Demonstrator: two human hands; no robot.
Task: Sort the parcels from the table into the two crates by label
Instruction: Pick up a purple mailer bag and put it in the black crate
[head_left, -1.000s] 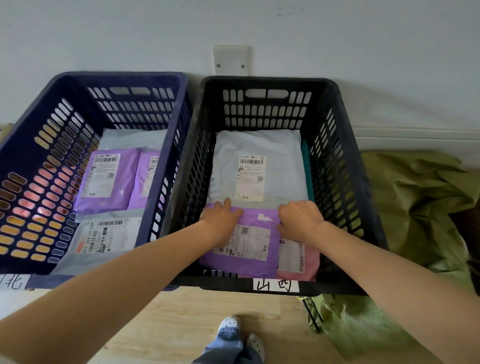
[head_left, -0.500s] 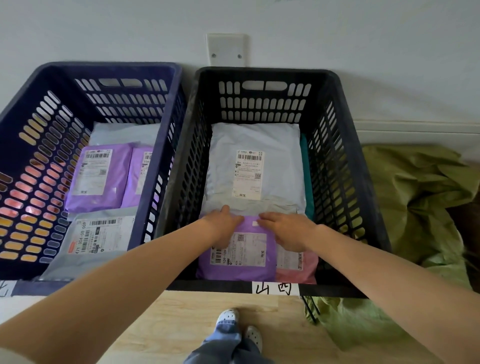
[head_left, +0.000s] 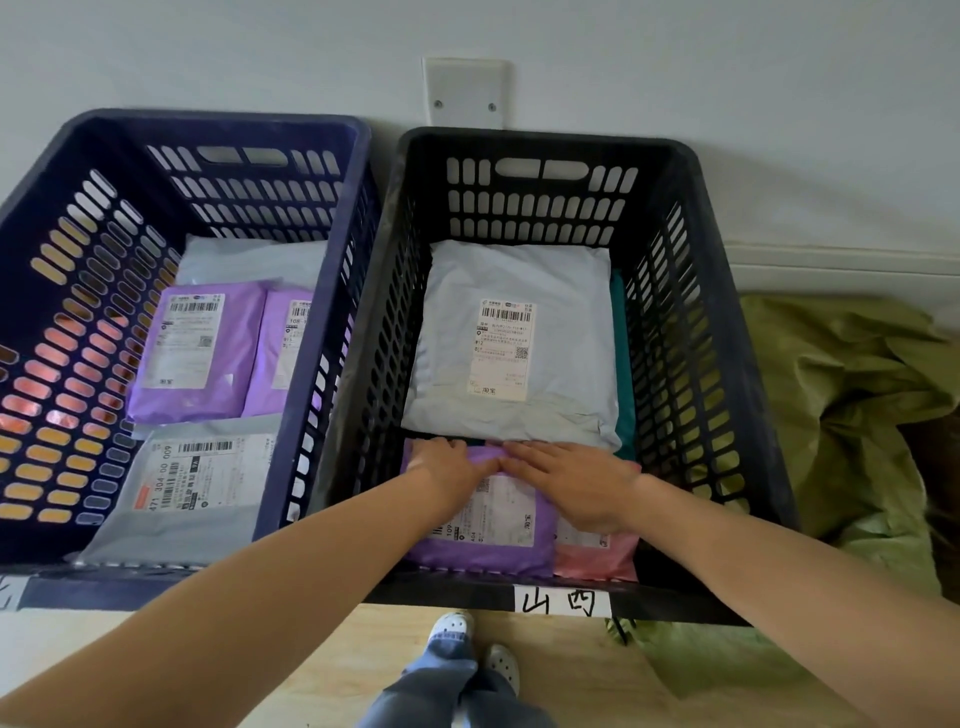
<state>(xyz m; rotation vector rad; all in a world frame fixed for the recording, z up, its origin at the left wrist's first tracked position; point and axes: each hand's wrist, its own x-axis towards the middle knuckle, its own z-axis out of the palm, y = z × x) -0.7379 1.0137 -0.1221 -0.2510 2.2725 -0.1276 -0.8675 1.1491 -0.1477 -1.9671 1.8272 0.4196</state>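
Two crates stand side by side against the wall: a blue crate (head_left: 52, 171) on the left and a black crate (head_left: 722, 291) on the right with a white handwritten tag (head_left: 562, 601) on its front rim. In the black crate's near end lies a purple parcel (head_left: 488, 535). My left hand (head_left: 451, 467) and my right hand (head_left: 576, 483) both rest flat on its far edge, fingers straight. A pink parcel (head_left: 597, 561) lies beside it, partly under my right hand. Behind them is a large grey parcel (head_left: 514, 338) over a teal one (head_left: 621, 332).
The blue crate holds two purple parcels (head_left: 197, 348) and grey ones (head_left: 197, 488). A crumpled green sack (head_left: 841, 415) lies right of the black crate. Wooden floor and my feet (head_left: 467, 644) show below the crates. A white wall plate (head_left: 465, 91) sits above them.
Both hands slid towards each other along the purple parcel's far edge and flattened on it. The parcel has settled lower in the crate's near end.
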